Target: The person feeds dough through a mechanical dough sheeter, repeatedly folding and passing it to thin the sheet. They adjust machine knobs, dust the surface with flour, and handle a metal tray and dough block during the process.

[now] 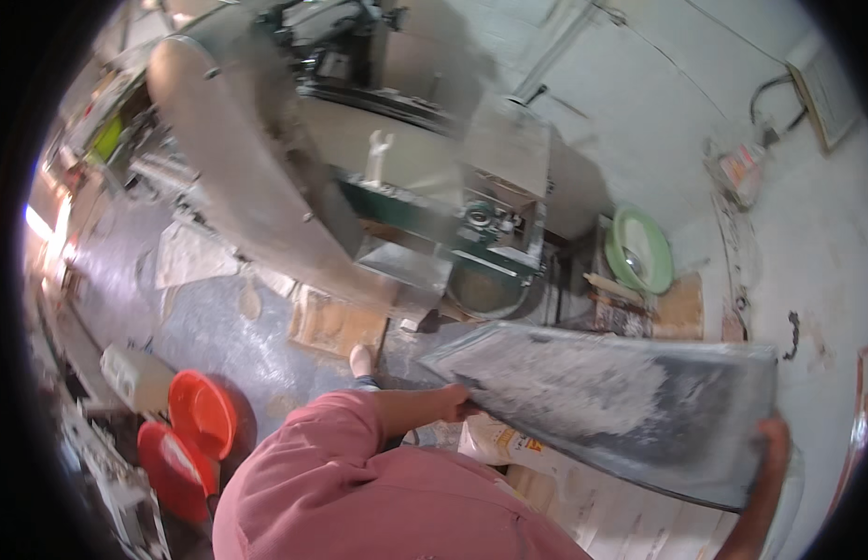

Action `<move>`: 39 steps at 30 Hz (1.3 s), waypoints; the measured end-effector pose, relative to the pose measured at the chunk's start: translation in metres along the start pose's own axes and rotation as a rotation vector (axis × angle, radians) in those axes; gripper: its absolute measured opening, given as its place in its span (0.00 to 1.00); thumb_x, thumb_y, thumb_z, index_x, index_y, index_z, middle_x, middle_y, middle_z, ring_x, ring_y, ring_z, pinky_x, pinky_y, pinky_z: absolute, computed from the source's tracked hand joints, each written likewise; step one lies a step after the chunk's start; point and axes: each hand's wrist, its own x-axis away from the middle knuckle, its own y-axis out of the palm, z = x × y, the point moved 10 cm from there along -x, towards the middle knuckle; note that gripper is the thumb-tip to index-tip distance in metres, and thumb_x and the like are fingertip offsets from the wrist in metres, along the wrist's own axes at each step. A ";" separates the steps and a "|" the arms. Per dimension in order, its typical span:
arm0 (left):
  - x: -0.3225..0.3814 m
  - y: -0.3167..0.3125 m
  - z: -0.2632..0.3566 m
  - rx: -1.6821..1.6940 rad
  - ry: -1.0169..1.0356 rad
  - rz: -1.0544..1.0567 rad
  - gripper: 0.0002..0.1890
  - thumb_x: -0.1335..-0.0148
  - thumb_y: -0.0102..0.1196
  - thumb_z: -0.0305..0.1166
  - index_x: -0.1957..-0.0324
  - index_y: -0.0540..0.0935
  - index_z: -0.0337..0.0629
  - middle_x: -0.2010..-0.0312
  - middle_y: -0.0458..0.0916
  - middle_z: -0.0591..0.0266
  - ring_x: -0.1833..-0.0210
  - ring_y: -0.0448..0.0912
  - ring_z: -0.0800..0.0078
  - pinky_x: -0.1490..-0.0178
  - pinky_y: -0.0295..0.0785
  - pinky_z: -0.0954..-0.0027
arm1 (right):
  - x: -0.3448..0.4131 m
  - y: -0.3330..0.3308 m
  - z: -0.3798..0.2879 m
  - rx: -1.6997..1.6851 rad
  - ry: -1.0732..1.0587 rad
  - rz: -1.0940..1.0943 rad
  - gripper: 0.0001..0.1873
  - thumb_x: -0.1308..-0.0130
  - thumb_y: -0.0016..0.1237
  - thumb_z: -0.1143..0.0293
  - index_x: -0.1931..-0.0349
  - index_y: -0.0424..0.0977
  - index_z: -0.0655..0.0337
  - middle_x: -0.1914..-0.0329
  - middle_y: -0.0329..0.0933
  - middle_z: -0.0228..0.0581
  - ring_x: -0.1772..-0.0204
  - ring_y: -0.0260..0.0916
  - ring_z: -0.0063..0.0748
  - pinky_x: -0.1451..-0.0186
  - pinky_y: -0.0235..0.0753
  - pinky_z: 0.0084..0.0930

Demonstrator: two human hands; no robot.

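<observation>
A large rectangular metal tray with pale powder spread over much of its inside is held between my two hands. My left hand grips its near left edge. On its right end is my right hand, slightly blurred, with the fingers at the rim. The tray slants a little, above a printed sack and a pale slatted surface.
Ahead stands a green and metal machine with a long curved metal guard. A light green basin sits at the wall. Red plastic basins and a plastic jerrycan are at the left. A powdery board lies on the floor.
</observation>
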 end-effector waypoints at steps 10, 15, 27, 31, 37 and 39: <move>0.117 0.310 0.128 0.060 0.025 -0.691 0.05 0.39 0.51 0.26 0.62 0.75 0.38 0.67 0.80 0.58 0.63 0.81 0.66 0.59 0.78 0.65 | 0.125 -0.222 -0.159 0.268 -0.271 0.630 0.23 0.46 0.47 0.66 0.50 0.70 0.66 0.65 0.73 0.39 0.62 0.70 0.35 0.57 0.69 0.31; 0.098 0.304 0.255 0.228 0.229 -0.494 0.09 0.47 0.44 0.16 0.63 0.72 0.34 0.64 0.76 0.55 0.61 0.78 0.60 0.53 0.78 0.59 | 0.131 -0.266 -0.159 0.269 -0.300 0.767 0.19 0.40 0.42 0.63 0.53 0.71 0.67 0.62 0.74 0.42 0.58 0.71 0.37 0.52 0.68 0.33; 0.042 0.220 0.294 0.379 0.288 0.000 0.09 0.49 0.45 0.15 0.69 0.70 0.41 0.69 0.72 0.60 0.62 0.73 0.62 0.56 0.71 0.59 | -0.402 -0.185 0.051 0.349 -0.264 0.375 0.23 0.29 0.33 0.56 0.59 0.73 0.70 0.62 0.75 0.52 0.58 0.71 0.47 0.51 0.67 0.40; 0.048 0.199 0.276 0.445 0.265 0.211 0.08 0.48 0.45 0.16 0.69 0.71 0.42 0.68 0.72 0.60 0.65 0.73 0.63 0.58 0.71 0.61 | -0.569 -0.071 0.065 0.585 -0.160 0.232 0.26 0.29 0.34 0.54 0.56 0.74 0.72 0.57 0.76 0.55 0.55 0.73 0.50 0.50 0.68 0.41; 0.054 0.188 0.268 0.652 0.327 0.311 0.07 0.47 0.45 0.16 0.72 0.69 0.42 0.72 0.72 0.60 0.67 0.73 0.65 0.59 0.71 0.62 | -0.666 0.054 0.038 0.668 -0.262 0.149 0.27 0.29 0.34 0.54 0.48 0.73 0.72 0.52 0.76 0.56 0.50 0.73 0.52 0.45 0.69 0.39; 0.052 0.179 0.278 0.660 0.398 0.323 0.07 0.47 0.45 0.16 0.72 0.68 0.41 0.73 0.71 0.59 0.68 0.73 0.64 0.60 0.70 0.62 | -0.693 0.096 0.041 0.636 -0.238 0.076 0.26 0.29 0.34 0.54 0.48 0.74 0.70 0.51 0.76 0.55 0.50 0.73 0.51 0.45 0.69 0.39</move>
